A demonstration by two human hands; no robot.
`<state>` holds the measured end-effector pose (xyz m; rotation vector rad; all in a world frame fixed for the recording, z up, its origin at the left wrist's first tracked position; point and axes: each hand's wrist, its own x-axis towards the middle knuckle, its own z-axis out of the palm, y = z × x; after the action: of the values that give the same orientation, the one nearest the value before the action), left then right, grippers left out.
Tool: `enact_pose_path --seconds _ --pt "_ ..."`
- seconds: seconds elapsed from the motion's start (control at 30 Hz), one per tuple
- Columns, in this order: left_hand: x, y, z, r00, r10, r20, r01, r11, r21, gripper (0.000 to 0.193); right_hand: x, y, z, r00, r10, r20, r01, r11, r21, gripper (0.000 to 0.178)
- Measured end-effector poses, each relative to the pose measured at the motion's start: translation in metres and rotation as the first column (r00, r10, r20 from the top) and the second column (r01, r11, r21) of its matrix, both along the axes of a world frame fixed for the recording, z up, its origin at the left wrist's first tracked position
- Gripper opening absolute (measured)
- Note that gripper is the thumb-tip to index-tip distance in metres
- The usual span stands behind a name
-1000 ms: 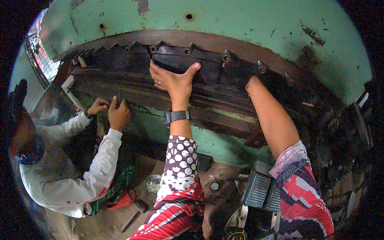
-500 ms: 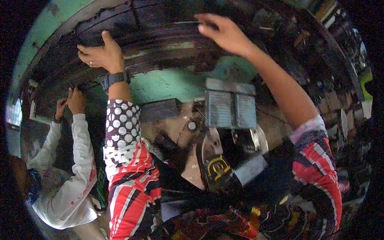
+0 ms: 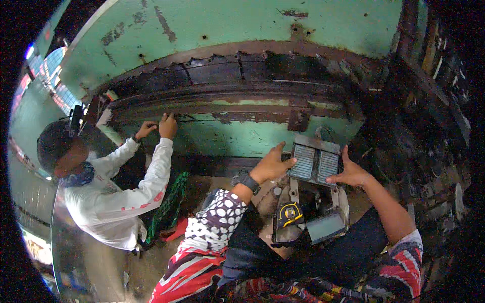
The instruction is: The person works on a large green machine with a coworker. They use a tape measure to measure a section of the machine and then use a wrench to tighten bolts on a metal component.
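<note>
A grey metal unit with two ribbed plates side by side, like a double foot pedal [image 3: 304, 162], sits low in front of me. My left hand [image 3: 272, 165] is at its left edge, fingers spread, with the thumb reaching the near plate. At the right edge is my right hand [image 3: 356, 172], thumb and forefinger apart; the thumb overlaps the lower right corner. Whether either hand presses on the unit I cannot tell. Below it, a black and yellow tape measure [image 3: 289, 214] rests in an open metal housing [image 3: 342, 204] beside a flat grey plate [image 3: 326, 227].
A large green machine [image 3: 242, 25] with a long brown, worn beam [image 3: 227, 108] spans the space ahead. To my left, a person in a white long-sleeved top [image 3: 103, 202] has both hands at the beam. Green netting [image 3: 169, 204] hangs beside them. Dark clutter [image 3: 399, 146] fills the right.
Both my hands have come down from in front of the machine's beam to either side of the ribbed pedal unit. My view has shifted, showing more of the green machine and the co-worker.
</note>
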<state>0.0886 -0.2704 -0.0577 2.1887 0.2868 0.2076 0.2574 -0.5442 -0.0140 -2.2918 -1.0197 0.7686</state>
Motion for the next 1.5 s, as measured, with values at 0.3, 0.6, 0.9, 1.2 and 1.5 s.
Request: enact_pose_path --seconds 0.3,0.6,0.9,1.2,1.5 --pt "0.003 -0.006 -0.002 0.990 0.069 0.119 -0.072 0.997 0.019 0.084 -0.001 0.001 0.000 0.984 0.010 -0.177 -0.030 0.993 -0.110 0.069" --pt "-0.004 -0.002 0.018 0.989 0.118 0.086 -0.118 0.993 -0.002 0.081 -0.008 0.009 0.016 0.984 0.033 -0.176 -0.060 0.986 -0.154 0.072" --pt "0.003 0.003 0.000 0.983 0.103 0.152 -0.106 0.994 0.009 0.080 0.008 0.005 -0.015 0.981 0.012 -0.194 -0.035 0.992 -0.117 0.075" --pt "0.006 -0.003 -0.005 0.976 0.108 0.189 -0.104 0.994 -0.030 0.081 -0.002 0.008 0.007 0.992 -0.024 -0.122 -0.001 0.981 -0.195 0.068" --pt "0.004 -0.001 -0.010 0.976 0.103 0.190 -0.102 0.995 -0.017 0.079 0.006 0.007 -0.019 0.986 0.084 -0.141 -0.085 0.996 -0.003 0.074"
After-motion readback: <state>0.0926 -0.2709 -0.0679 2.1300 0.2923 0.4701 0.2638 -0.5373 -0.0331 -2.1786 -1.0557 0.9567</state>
